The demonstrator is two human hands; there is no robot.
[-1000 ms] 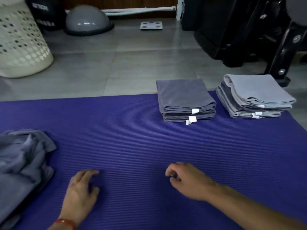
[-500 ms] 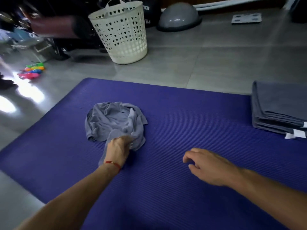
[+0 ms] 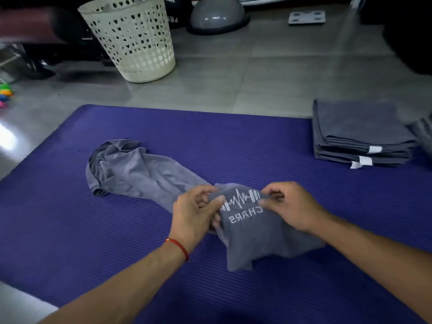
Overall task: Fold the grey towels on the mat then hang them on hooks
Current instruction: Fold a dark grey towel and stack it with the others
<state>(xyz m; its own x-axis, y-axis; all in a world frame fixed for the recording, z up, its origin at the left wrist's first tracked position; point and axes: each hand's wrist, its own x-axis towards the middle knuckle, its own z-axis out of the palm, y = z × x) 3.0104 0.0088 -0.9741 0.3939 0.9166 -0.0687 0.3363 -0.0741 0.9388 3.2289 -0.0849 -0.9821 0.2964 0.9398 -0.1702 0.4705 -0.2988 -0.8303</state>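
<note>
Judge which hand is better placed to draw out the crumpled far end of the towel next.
Left, probably. The left hand pinches the grey towel on the side where its bunched end trails off; the right hand holds the logo edge, further from it.

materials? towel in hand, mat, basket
Towel: soft matte grey cloth, likely microfibre; it drapes and wrinkles, with a white logo that looks stitched or printed. Mat: purple foam or rubber by its look, ribbed surface with a faint sheen. Basket: cream, probably moulded plastic; rigid walls with punched holes.
</note>
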